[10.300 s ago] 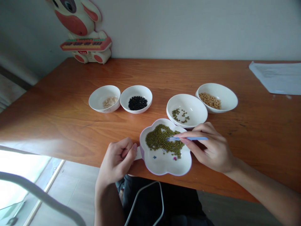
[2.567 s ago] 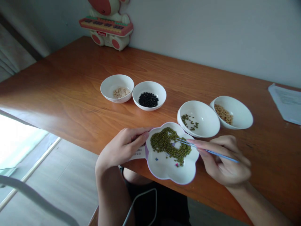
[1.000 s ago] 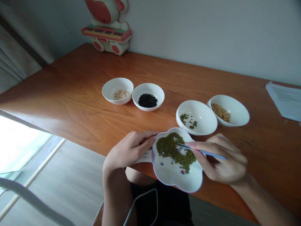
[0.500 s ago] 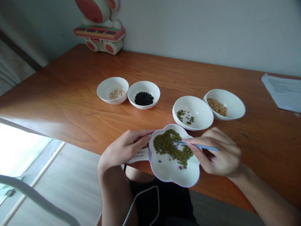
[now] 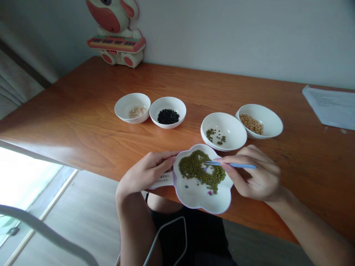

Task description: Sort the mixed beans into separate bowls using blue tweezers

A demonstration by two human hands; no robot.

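- Green beans [image 5: 191, 166], heaped in a white, lilac-rimmed, flower-shaped dish [image 5: 191, 195] at the near edge of the wooden counter [image 5: 91, 118]; small coloured motifs exposed on the bare part of the dish.
- Handle [image 5: 165, 180] of the dish, projecting toward the left and printed with small dark characters.
- Left hand [image 5: 149, 171], laid against the handle, thumb beside the rim and fingers extended along behind; cannot tell whether pressed tight or merely resting.
- Right hand [image 5: 255, 175], over the right side of the dish; fingers pinching blue tweezers [image 5: 240, 165], with tips pointing left at the heap. Cannot tell whether closed on a single bean.
- White bowl [image 5: 233, 135], just behind the dish, with a scattered smaller lot of the same beans [image 5: 210, 133].
- Second bowl [image 5: 270, 123], just behind and to the right, with tan beans [image 5: 252, 123] gathered toward the left side.
- Third bowl [image 5: 177, 105], farther left, with black beans [image 5: 168, 117].
- Fourth bowl [image 5: 124, 107], just beside the third, with pale, flat pieces [image 5: 137, 112].
- Pale sheet [image 5: 332, 107], flat at far right.
- Animal-shaped toy keyboard [image 5: 116, 44], upright at the back left, before the plain wall [image 5: 222, 40].
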